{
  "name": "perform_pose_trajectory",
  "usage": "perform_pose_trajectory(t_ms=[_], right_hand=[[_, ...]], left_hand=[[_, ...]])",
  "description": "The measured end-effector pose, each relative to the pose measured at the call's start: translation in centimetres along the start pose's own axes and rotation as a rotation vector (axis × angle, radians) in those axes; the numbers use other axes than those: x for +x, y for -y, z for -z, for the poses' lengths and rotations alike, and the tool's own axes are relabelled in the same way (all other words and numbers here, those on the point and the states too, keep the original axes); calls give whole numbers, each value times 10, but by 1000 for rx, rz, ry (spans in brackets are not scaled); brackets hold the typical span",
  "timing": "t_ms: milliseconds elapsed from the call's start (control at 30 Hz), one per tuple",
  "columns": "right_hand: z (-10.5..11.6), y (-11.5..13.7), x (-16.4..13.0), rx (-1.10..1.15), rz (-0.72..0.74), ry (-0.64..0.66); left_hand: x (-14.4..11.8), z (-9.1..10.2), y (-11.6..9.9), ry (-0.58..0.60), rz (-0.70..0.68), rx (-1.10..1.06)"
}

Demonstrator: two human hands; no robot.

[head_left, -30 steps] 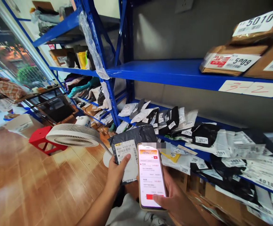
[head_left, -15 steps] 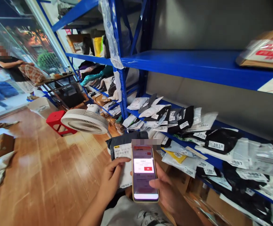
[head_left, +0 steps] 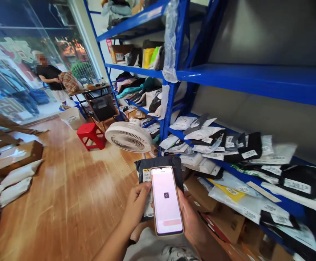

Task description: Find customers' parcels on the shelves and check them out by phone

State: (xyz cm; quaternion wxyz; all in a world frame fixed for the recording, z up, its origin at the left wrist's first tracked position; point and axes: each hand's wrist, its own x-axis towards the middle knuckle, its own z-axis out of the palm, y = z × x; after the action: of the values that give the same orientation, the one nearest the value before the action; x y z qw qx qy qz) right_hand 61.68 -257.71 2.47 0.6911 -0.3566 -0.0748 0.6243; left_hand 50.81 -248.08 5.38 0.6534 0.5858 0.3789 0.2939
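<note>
A smartphone (head_left: 167,212) in a gold-edged case lies in my right hand (head_left: 189,215), whose fingers wrap its right side and back. Its screen is mostly pale, with a small dark square in the middle. Behind the phone is a dark plastic mailer bag (head_left: 176,165) with a white shipping label (head_left: 147,175), partly covered. My left hand (head_left: 138,204) closes on the bag's left side, its thumb lying over the label beside the phone's left edge. The fingers under the bag are hidden.
A blue shelf rack (head_left: 245,78) on the right carries several numbered mailer bags (head_left: 296,185). A white fan (head_left: 129,137) and red stool (head_left: 89,134) stand ahead. Cardboard boxes (head_left: 20,156) lie at left on the wood floor. Another person (head_left: 50,78) stands by the window.
The phone's pop-up has given way to a pale screen with a small dark square. My right thumb has left the screen. The view has turned left, shifting the rack rightward.
</note>
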Motion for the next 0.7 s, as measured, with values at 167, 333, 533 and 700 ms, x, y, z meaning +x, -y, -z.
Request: perform_pose_trajectory(t_ms=[167, 333, 533, 700], right_hand=[[-58, -56, 20, -16, -42, 38], [-118, -120, 44, -101, -84, 100], [-190, -180, 66, -125, -215, 186], [-219, -212, 86, -160, -268, 237]], left_hand=[[-10, 81, -4, -71, -8, -59], [-23, 173, -5, -154, -19, -24], [-52, 266, -9, -264, -2, -118], [-73, 317, -4, -264, -80, -137]])
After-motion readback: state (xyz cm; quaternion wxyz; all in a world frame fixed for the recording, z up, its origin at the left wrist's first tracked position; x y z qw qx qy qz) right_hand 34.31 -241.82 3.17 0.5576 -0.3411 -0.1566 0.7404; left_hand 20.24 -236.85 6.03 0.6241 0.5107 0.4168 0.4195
